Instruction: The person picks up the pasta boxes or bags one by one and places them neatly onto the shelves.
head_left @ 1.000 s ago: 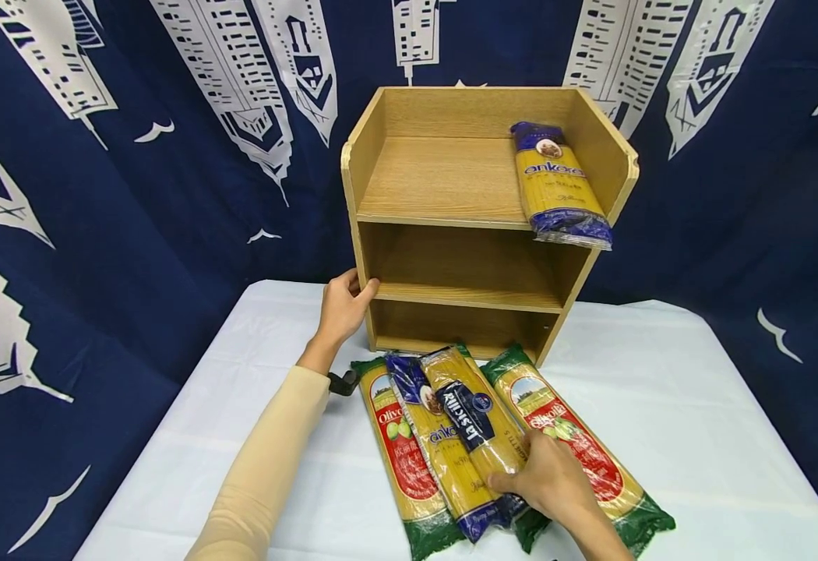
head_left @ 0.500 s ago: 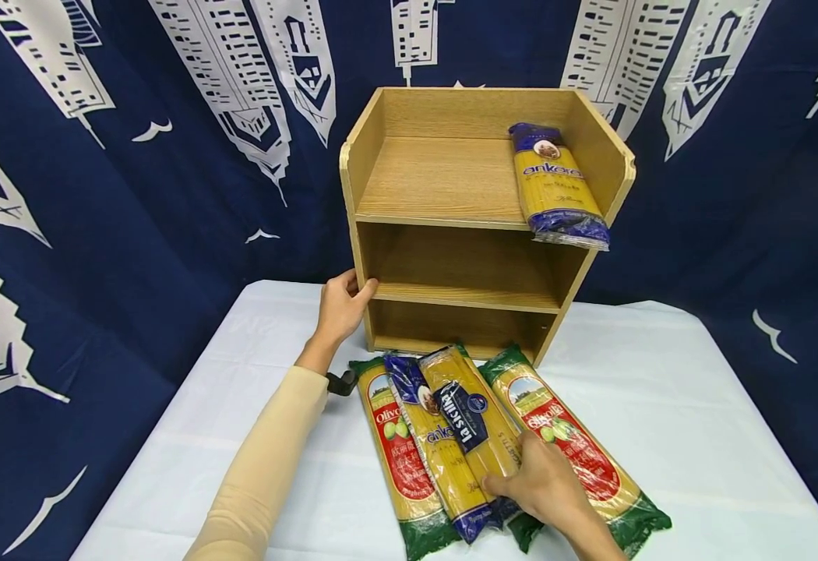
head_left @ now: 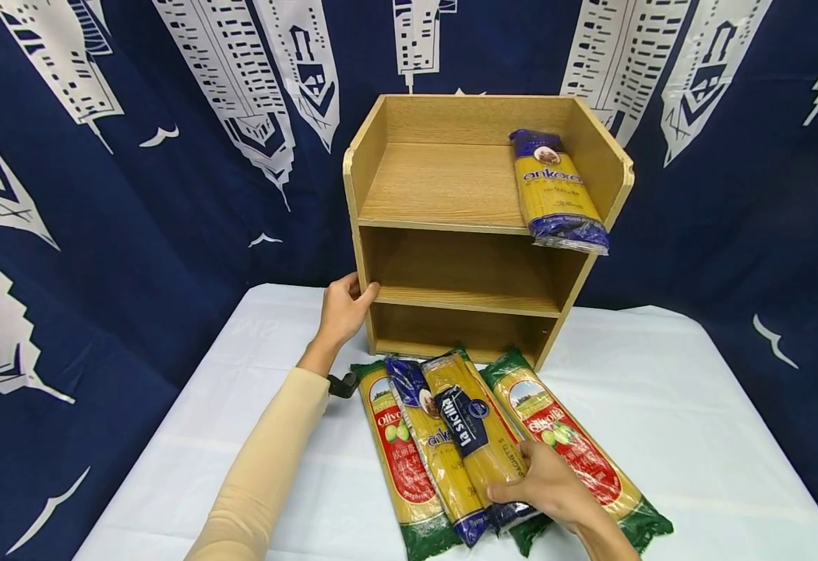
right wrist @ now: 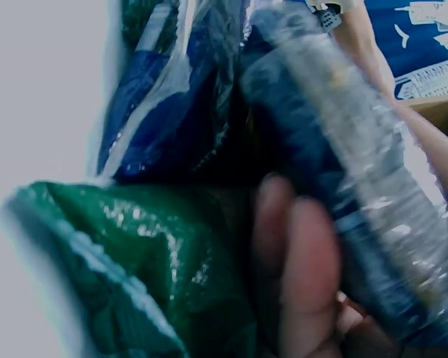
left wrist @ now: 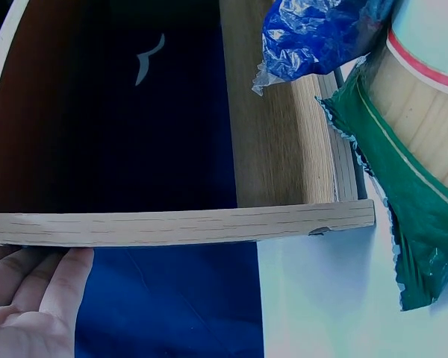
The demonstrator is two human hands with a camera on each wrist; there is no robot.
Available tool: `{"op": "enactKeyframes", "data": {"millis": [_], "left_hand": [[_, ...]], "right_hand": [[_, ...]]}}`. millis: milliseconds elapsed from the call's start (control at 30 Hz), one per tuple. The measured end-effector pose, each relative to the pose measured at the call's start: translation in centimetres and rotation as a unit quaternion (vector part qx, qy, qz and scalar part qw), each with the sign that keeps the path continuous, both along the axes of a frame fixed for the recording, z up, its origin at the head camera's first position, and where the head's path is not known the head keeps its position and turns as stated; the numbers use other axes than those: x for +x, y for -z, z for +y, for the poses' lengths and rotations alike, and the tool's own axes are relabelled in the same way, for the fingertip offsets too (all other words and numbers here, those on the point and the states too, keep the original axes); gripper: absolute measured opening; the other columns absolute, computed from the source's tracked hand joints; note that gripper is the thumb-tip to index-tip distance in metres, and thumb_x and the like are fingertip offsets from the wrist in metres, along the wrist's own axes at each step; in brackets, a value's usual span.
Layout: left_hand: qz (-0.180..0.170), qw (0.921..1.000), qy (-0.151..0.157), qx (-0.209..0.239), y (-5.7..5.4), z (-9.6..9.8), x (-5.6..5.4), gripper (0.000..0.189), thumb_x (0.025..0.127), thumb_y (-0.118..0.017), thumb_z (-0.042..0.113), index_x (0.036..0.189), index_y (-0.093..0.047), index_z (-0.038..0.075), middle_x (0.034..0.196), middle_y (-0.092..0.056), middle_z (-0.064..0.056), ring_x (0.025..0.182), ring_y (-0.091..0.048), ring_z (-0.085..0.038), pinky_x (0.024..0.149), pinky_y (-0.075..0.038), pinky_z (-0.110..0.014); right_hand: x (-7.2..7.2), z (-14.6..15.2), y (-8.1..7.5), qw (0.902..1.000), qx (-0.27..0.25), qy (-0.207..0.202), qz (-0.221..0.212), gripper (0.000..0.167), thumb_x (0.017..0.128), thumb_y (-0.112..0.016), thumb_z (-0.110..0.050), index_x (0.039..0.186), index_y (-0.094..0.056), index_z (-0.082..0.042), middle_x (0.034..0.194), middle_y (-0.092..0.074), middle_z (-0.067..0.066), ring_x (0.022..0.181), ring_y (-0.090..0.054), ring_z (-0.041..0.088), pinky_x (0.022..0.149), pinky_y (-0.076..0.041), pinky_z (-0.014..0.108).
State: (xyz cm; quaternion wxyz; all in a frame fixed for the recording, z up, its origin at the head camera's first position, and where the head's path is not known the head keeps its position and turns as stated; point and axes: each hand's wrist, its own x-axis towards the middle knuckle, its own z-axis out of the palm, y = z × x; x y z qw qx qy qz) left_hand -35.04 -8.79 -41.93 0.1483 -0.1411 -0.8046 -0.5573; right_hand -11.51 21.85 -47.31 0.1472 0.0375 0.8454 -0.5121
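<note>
My right hand (head_left: pixel 552 483) grips the lower end of a yellow La Sicilia spaghetti pack (head_left: pixel 468 417), thumb on the near side. In the right wrist view that pack's end (right wrist: pixel 373 179) stands above a green pack end (right wrist: pixel 157 261), two fingertips showing between. Under and beside it lie an Ankara pasta pack (head_left: pixel 440 460) with blue ends and Olivoilà spaghetti packs, one at left (head_left: pixel 405 460), one at right (head_left: pixel 577 444). Another green-ended pack (head_left: pixel 528 534) is mostly hidden beneath. My left hand (head_left: pixel 342 315) holds the left side panel of a wooden shelf (head_left: pixel 444 183), fingers outside, thumb in front.
On the shelf's top level, against the right wall, lies another Ankara pack (head_left: pixel 556 191), its end overhanging the front edge. Two lower compartments face forward. The packs lie on a white tablecloth (head_left: pixel 696 436), close before the shelf. A dark blue printed curtain (head_left: pixel 192 202) hangs behind.
The La Sicilia pack's lower end has shifted slightly in my right hand and appears raised from the pile. My left hand stays on the shelf panel. The head view has tilted slightly.
</note>
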Motion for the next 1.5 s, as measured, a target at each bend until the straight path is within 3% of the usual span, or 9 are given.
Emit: {"op": "enactKeyframes", "data": {"millis": [200,467,600,833,1167,1333,1500], "left_hand": [[0.002,1.0,0.0,-0.002,0.0,0.0,0.0,0.031,0.098,-0.068,0.02,0.121,-0.07,-0.001,0.106,-0.075,-0.016,0.099,-0.072,-0.027,0.085,-0.056,-0.043],[0.006,1.0,0.001,-0.003,0.1,0.0,0.0,0.032,0.098,-0.068,0.021,0.121,-0.07,-0.001,0.105,-0.075,-0.016,0.099,-0.072,-0.026,0.085,-0.056,-0.043],[0.004,1.0,0.002,-0.001,0.2,0.0,0.0,0.032,0.098,-0.068,0.02,0.121,-0.07,-0.001,0.105,-0.075,-0.016,0.098,-0.072,-0.027,0.085,-0.056,-0.044],[-0.002,1.0,0.002,-0.002,0.3,-0.1,0.2,0.033,0.098,-0.068,0.02,0.123,-0.069,-0.002,0.106,-0.075,-0.017,0.099,-0.072,-0.027,0.085,-0.056,-0.044],[-0.005,0.9998,0.017,0.006,-0.4,0.3,-0.2,0.034,0.099,-0.067,0.02,0.124,-0.068,-0.002,0.107,-0.075,-0.017,0.099,-0.071,-0.027,0.087,-0.055,-0.045],[-0.007,0.9999,0.013,0.004,-0.1,0.3,-0.1,0.033,0.098,-0.067,0.02,0.123,-0.069,-0.002,0.105,-0.075,-0.016,0.098,-0.072,-0.027,0.087,-0.055,-0.045],[-0.005,1.0,0.007,-0.001,-0.1,-0.3,-0.1,0.032,0.098,-0.067,0.021,0.123,-0.069,0.0,0.105,-0.076,-0.015,0.098,-0.072,-0.025,0.086,-0.055,-0.044]], "right_hand": [[0.0,0.7,0.4,0.9931,-0.104,-0.051,-0.015,0.063,0.078,-0.086,-0.006,0.122,-0.051,0.023,0.1,-0.069,0.013,0.088,-0.067,0.025,0.081,-0.056,0.036],[0.2,0.7,0.9,0.9719,-0.216,-0.085,-0.039,0.068,0.082,-0.081,-0.002,0.133,-0.045,0.023,0.104,-0.072,0.017,0.092,-0.07,0.03,0.082,-0.057,0.034],[0.5,0.8,1.0,0.9668,-0.239,-0.083,-0.036,0.07,0.084,-0.079,0.0,0.136,-0.04,0.024,0.107,-0.071,0.019,0.092,-0.07,0.029,0.083,-0.057,0.033],[1.2,0.7,0.9,0.9661,-0.242,-0.085,-0.028,0.069,0.084,-0.079,-0.002,0.138,-0.043,0.021,0.106,-0.072,0.017,0.091,-0.069,0.022,0.082,-0.056,0.03],[2.5,0.5,-1.6,0.9647,-0.25,-0.068,-0.05,0.078,0.087,-0.081,-0.014,0.14,-0.037,0.023,0.111,-0.069,0.02,0.097,-0.067,0.028,0.084,-0.056,0.034],[3.0,0.3,-3.2,0.9467,-0.304,-0.096,-0.047,0.075,0.095,-0.075,-0.026,0.139,-0.039,0.022,0.115,-0.069,0.024,0.102,-0.069,0.032,0.087,-0.057,0.039],[3.3,0.0,-5.2,0.9376,-0.33,-0.101,-0.044,0.078,0.097,-0.071,-0.025,0.144,-0.031,0.023,0.123,-0.066,0.026,0.109,-0.067,0.035,0.09,-0.055,0.042]]}}
